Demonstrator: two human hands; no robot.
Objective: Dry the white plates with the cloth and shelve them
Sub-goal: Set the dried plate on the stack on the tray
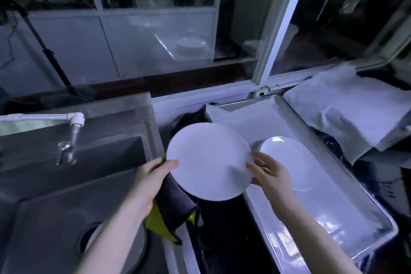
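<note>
A round white plate point(209, 160) is held up between both hands above the gap between sink and tray. My left hand point(153, 176) grips its left rim, thumb on top, with a dark grey and yellow cloth point(171, 211) hanging under the palm. My right hand point(269, 173) holds the right rim, fingers on the plate's face. A second white plate point(289, 158) lies on the metal tray point(322, 196) just behind my right hand. Behind the glass, a stack of white plates point(191, 48) stands on a shelf.
A steel sink point(66, 184) with a white tap point(75, 120) fills the left side. A folded white cloth point(347, 109) covers something at the right. A window frame point(282, 24) and sill run behind the counter.
</note>
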